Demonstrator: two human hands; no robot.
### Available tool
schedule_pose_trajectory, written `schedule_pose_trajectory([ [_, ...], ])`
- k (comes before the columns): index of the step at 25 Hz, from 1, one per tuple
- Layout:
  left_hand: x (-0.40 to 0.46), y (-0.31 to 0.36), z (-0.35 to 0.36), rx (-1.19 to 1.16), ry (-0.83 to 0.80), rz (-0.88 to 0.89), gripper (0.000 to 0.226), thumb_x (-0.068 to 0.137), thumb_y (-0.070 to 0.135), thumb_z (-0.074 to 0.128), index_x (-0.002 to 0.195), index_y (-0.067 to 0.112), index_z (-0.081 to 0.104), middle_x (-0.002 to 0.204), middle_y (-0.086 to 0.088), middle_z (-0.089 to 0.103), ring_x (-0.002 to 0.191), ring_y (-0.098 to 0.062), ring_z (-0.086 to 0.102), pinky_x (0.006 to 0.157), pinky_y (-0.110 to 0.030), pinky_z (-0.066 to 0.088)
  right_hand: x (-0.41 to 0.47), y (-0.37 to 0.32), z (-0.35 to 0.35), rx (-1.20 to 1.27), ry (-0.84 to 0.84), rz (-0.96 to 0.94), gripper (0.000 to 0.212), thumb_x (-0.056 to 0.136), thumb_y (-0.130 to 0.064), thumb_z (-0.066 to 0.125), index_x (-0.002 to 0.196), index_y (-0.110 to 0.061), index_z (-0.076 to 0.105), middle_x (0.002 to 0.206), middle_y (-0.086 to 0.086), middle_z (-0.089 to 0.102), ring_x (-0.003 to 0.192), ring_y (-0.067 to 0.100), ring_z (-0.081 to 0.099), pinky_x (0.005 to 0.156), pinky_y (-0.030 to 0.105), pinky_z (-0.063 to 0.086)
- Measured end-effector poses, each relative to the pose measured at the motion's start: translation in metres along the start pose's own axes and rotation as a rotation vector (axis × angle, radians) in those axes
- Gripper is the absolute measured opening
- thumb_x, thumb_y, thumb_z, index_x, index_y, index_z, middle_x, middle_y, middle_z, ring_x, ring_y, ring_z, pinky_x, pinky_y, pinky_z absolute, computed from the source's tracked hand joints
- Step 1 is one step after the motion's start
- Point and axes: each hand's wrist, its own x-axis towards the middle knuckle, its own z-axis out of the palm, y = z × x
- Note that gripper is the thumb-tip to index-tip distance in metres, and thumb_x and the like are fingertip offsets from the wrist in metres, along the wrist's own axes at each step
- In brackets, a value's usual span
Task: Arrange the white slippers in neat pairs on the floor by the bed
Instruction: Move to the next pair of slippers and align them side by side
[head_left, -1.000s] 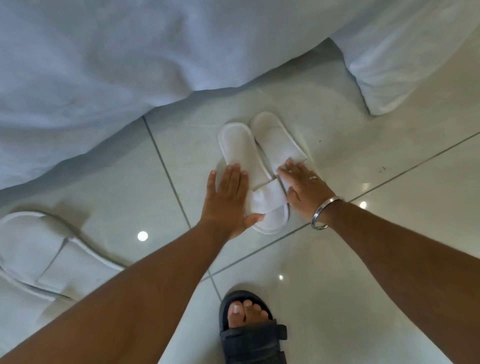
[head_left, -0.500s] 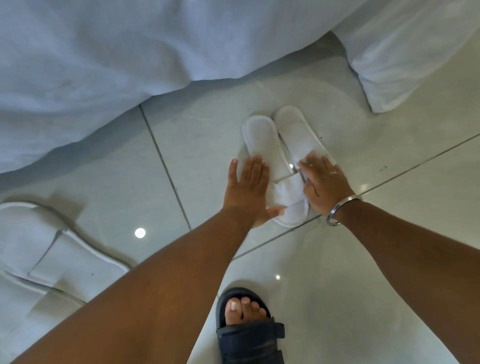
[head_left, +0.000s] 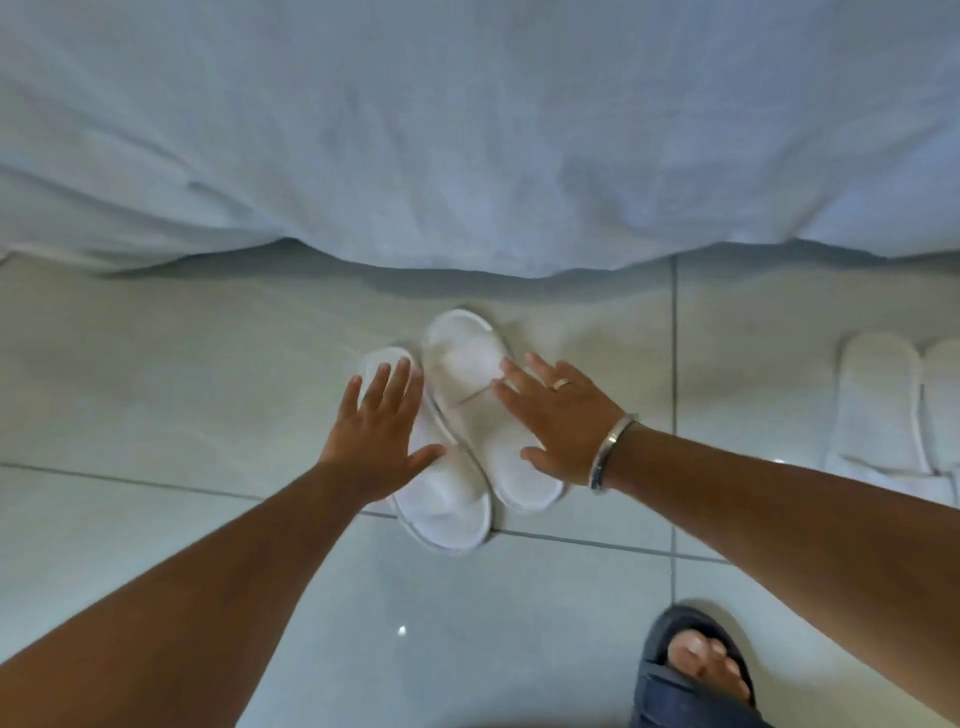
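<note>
Two white slippers lie side by side on the tiled floor just below the bed's edge. The left slipper (head_left: 447, 512) sits slightly nearer to me than the right slipper (head_left: 462, 353), and their inner sides touch. My left hand (head_left: 382, 431) lies flat on the left slipper with its fingers spread. My right hand (head_left: 558, 421), with a ring and a metal bangle, lies flat on the right slipper. Neither hand grips anything. A second pair of white slippers (head_left: 878, 405) stands aligned at the right edge of the view.
The white bed sheet (head_left: 467, 130) hangs across the whole top of the view down to the floor. My foot in a dark sandal (head_left: 696, 670) stands at the bottom right. Pale glossy floor tiles (head_left: 182, 364) spread to the left.
The view has swung, so the bed edge now runs straight across the top. Both hands remain flat on the pair, which has turned and shifted. A slipper pair now shows at the right.
</note>
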Motion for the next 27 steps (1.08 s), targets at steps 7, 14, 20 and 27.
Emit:
schedule_pose_trajectory([
  [7, -0.005, -0.024, 0.044, -0.187, -0.005, 0.046, 0.102, 0.088, 0.077, 0.026, 0.157, 0.011, -0.011, 0.166, -0.01, -0.017, 0.153, -0.028, -0.012, 0.124, -0.049, 0.002, 0.066, -0.018, 0.018, -0.161, -0.159, -0.035, 0.089, 0.084, -0.051, 0.055, 0.15, -0.017, 0.006, 0.162, 0.011, 0.0, 0.147, 0.031, 0.006, 0.119, 0.045, 0.01],
  [14, 0.039, -0.093, 0.029, 0.073, 0.029, 0.305, 0.106, 0.076, 0.083, 0.001, 0.158, 0.016, -0.008, 0.165, -0.009, -0.014, 0.153, -0.029, -0.005, 0.122, -0.053, 0.007, 0.064, -0.019, 0.034, -0.178, -0.151, 0.036, 0.089, 0.089, -0.056, 0.047, 0.151, -0.021, -0.007, 0.161, 0.008, -0.013, 0.148, 0.03, -0.001, 0.119, 0.043, 0.009],
  [20, 0.046, -0.102, 0.025, 0.096, -0.042, 0.343, 0.102, 0.075, 0.083, -0.001, 0.152, 0.021, -0.027, 0.161, -0.005, -0.031, 0.151, -0.026, -0.019, 0.121, -0.058, -0.005, 0.07, -0.038, 0.027, -0.111, -0.145, 0.296, 0.095, 0.084, -0.063, 0.049, 0.151, -0.019, -0.001, 0.161, 0.016, 0.002, 0.143, 0.036, 0.018, 0.111, 0.046, 0.025],
  [27, 0.042, -0.1, 0.014, 0.104, -0.049, 0.345, 0.101, 0.076, 0.082, -0.002, 0.154, 0.021, -0.022, 0.164, -0.007, -0.024, 0.152, -0.026, -0.016, 0.122, -0.052, -0.006, 0.106, -0.014, -0.017, -0.152, -0.004, 0.288, 0.068, 0.077, -0.06, 0.056, 0.13, -0.019, 0.043, 0.137, 0.019, 0.045, 0.119, 0.039, 0.047, 0.095, 0.048, 0.039],
])
